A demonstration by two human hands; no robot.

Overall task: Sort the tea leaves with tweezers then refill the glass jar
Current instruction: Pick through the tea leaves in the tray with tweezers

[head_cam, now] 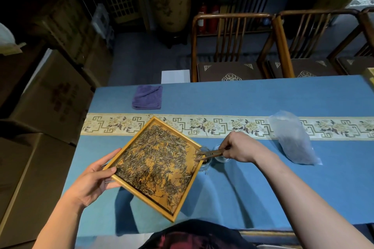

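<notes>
Hands working apart, each closed on its own thing. Left hand (95, 178) clamping the near-left corner of the wooden tray (183, 133), thumb over the rim and fingers beneath, lifting and tilting it so the far-right corner dips over the glass jar (204, 158), probably to let the tea leaves (155, 163) slide that way. Leaves lying scattered across the whole tray floor, so most of the refilling seemingly yet to be done. Right hand (240, 147) pinching the wooden tweezers (208, 154), tips reaching in at that low corner and touching the leaves just above the jar mouth, apparently raking them over the edge. Second small glass piece (221, 158), perhaps the jar's lid, sitting just beside the jar under the tweezers; hard to tell. Spill risk lying at the tray's corner, wider than the jar opening. Open blue counter (253, 198) spreading in front of and right of the jar, giving free room for the right forearm. Plastic bag (293, 139) of more leaves resting well apart to the right, purple cloth (147, 97) lying well apart toward the far left edge.
</notes>
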